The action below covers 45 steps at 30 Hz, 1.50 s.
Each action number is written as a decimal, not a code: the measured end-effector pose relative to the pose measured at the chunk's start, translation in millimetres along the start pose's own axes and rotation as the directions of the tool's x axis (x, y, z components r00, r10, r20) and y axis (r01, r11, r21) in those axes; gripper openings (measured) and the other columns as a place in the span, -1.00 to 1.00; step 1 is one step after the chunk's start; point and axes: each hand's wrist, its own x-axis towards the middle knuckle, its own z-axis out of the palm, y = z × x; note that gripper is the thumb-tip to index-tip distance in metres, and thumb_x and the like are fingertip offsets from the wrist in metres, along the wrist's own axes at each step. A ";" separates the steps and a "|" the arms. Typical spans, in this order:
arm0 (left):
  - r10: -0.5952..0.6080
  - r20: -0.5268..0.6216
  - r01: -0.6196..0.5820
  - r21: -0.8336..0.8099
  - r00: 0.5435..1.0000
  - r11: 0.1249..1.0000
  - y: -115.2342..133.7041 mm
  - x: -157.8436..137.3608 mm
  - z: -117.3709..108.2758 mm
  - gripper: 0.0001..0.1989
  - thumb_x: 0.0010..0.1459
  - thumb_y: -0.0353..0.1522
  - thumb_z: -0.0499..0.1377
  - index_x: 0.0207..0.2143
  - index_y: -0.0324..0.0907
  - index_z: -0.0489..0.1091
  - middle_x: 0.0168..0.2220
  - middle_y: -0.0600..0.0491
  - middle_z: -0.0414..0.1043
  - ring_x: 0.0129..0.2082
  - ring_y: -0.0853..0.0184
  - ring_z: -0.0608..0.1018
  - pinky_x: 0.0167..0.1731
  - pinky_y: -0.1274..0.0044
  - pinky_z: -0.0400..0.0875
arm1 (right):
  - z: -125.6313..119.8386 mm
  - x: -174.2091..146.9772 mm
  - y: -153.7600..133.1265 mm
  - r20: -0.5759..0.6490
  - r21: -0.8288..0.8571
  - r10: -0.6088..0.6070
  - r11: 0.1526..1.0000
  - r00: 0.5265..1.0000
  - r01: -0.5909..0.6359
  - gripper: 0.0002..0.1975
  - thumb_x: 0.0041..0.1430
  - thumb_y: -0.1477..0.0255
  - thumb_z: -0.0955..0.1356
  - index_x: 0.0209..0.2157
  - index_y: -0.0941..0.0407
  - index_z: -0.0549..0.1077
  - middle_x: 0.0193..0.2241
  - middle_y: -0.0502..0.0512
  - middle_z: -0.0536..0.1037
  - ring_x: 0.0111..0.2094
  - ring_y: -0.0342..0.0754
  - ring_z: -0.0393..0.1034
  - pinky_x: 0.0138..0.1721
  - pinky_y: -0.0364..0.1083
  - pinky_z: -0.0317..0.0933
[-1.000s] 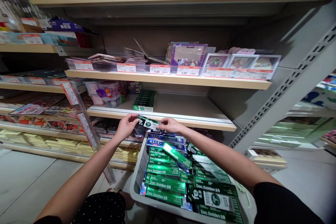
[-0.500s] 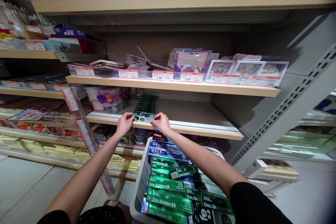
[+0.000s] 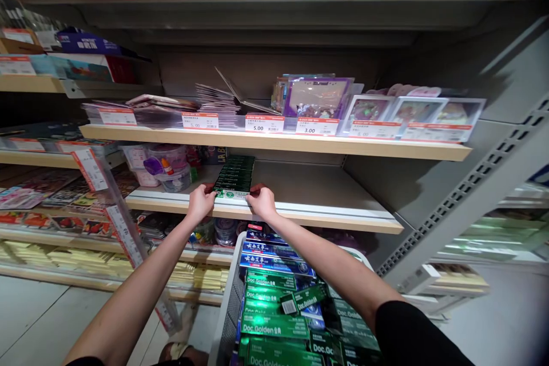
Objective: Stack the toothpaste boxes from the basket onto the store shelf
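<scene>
Green box (image 3: 232,195) is being pinched endwise by both hands (image 3: 201,203) (image 3: 261,202), the row (image 3: 234,174) behind risking being skewed by uneven pushing.

The left arm (image 3: 141,280) and the right arm (image 3: 326,263) are stretched out forward. The left hand (image 3: 201,203) and the right hand (image 3: 262,202) are held close together, with bent fingers (image 3: 258,187) and thumbs (image 3: 249,199) turned inward.
</scene>
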 end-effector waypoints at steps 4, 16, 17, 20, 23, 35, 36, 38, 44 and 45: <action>0.029 0.013 -0.031 0.121 0.999 0.992 -6.3 12.0 5.0 -0.73 0.05 -0.28 0.18 -0.20 -0.19 0.50 -0.33 -0.10 0.59 -0.25 0.07 0.60 -0.23 0.43 0.40 | 8.6 8.0 9.3 -0.039 0.034 0.005 0.999 0.999 -0.003 -0.82 0.02 0.50 0.37 -0.26 0.15 0.45 -0.32 0.10 0.58 -0.28 -0.06 0.49 -0.20 -0.15 0.32; -0.010 -0.096 0.011 0.000 0.995 1.000 11.1 -4.0 5.9 -0.63 0.07 -0.35 0.15 -0.05 -0.28 0.42 -0.17 -0.17 0.56 -0.16 0.10 0.58 -0.07 0.37 0.40 | 2.8 -3.8 3.8 -0.030 0.096 0.029 0.995 0.999 -0.026 -0.78 0.05 0.47 0.36 -0.20 0.15 0.40 -0.20 0.14 0.57 -0.18 -0.07 0.49 -0.11 -0.15 0.32; -0.029 -0.116 0.025 -0.036 0.993 0.999 13.1 -8.4 4.2 -0.63 0.08 -0.36 0.14 -0.05 -0.28 0.41 -0.17 -0.17 0.55 -0.17 0.12 0.58 -0.08 0.38 0.41 | -1.2 -8.2 4.5 -0.025 0.133 0.037 0.991 0.999 -0.034 -0.77 0.07 0.46 0.35 -0.19 0.15 0.39 -0.17 0.15 0.56 -0.17 -0.08 0.49 -0.10 -0.14 0.33; -0.003 -0.153 -0.014 -0.107 0.988 0.994 16.8 -29.5 -3.7 -0.66 0.13 -0.34 0.11 -0.05 -0.26 0.39 -0.11 -0.17 0.50 -0.15 0.18 0.57 -0.09 0.40 0.44 | -23.6 -28.4 10.1 -0.003 0.219 -0.023 0.975 1.000 0.023 -0.77 0.11 0.42 0.34 -0.16 0.14 0.36 -0.13 0.15 0.53 -0.14 -0.09 0.46 -0.10 -0.11 0.35; 0.172 -0.154 -0.181 -0.048 0.973 0.982 20.8 -63.3 -13.6 -0.70 0.16 -0.35 0.08 -0.06 -0.20 0.39 -0.02 -0.13 0.42 -0.01 0.18 0.48 0.01 0.40 0.39 | -61.3 -55.9 18.4 0.010 0.202 -0.197 0.960 0.980 0.191 -0.80 0.11 0.38 0.34 -0.21 0.12 0.38 -0.15 0.12 0.51 -0.13 -0.08 0.44 -0.09 -0.10 0.35; 0.413 0.400 -0.424 -0.065 0.818 0.903 75.5 -188.5 -10.1 -0.72 0.21 -0.31 0.08 -0.04 -0.13 0.39 -0.04 -0.06 0.44 0.01 0.15 0.45 0.05 0.28 0.33 | -204.3 -139.7 49.9 0.809 -0.289 0.043 0.898 0.586 0.333 -0.44 -0.07 0.40 0.46 0.03 0.10 0.42 0.00 0.16 0.49 -0.05 0.11 0.42 -0.09 -0.04 0.31; 0.401 0.447 -0.409 -0.084 0.800 0.909 81.2 -194.4 -6.9 -0.72 0.22 -0.29 0.09 -0.04 -0.12 0.40 -0.04 -0.06 0.44 0.00 0.16 0.46 0.03 0.29 0.35 | -205.2 -145.2 52.6 0.816 -0.331 0.077 0.875 0.573 0.354 -0.44 -0.09 0.35 0.48 0.01 0.11 0.43 -0.02 0.17 0.50 -0.08 0.12 0.43 -0.14 -0.04 0.32; 0.354 0.505 -0.339 -0.125 0.787 0.932 93.0 -204.5 0.4 -0.71 0.22 -0.24 0.09 -0.04 -0.11 0.41 -0.03 -0.04 0.45 -0.04 0.17 0.49 -0.05 0.34 0.40 | -201.5 -155.9 57.2 0.803 -0.389 0.103 0.836 0.587 0.386 -0.47 -0.09 0.29 0.49 -0.03 0.12 0.44 -0.10 0.19 0.53 -0.16 0.12 0.44 -0.24 -0.05 0.31; 0.310 0.612 -0.225 -0.214 0.728 0.951 123.9 -224.8 20.8 -0.59 0.05 -0.13 0.25 -0.07 -0.09 0.44 -0.06 -0.01 0.48 -0.13 0.19 0.53 -0.22 0.45 0.44 | -180.5 -176.3 67.4 0.741 -0.407 0.002 0.798 0.672 0.445 -0.64 0.00 0.37 0.45 -0.12 0.12 0.47 -0.12 0.19 0.53 -0.14 0.11 0.42 -0.18 -0.06 0.25; 0.314 0.631 -0.233 -0.210 0.710 0.949 126.8 -226.8 22.8 -0.59 0.03 -0.14 0.27 -0.08 -0.09 0.45 -0.09 0.00 0.50 -0.16 0.20 0.54 -0.23 0.45 0.44 | -179.3 -177.3 68.5 0.737 -0.401 -0.005 0.802 0.676 0.442 -0.67 0.01 0.38 0.44 -0.13 0.12 0.48 -0.12 0.18 0.53 -0.14 0.10 0.43 -0.17 -0.06 0.25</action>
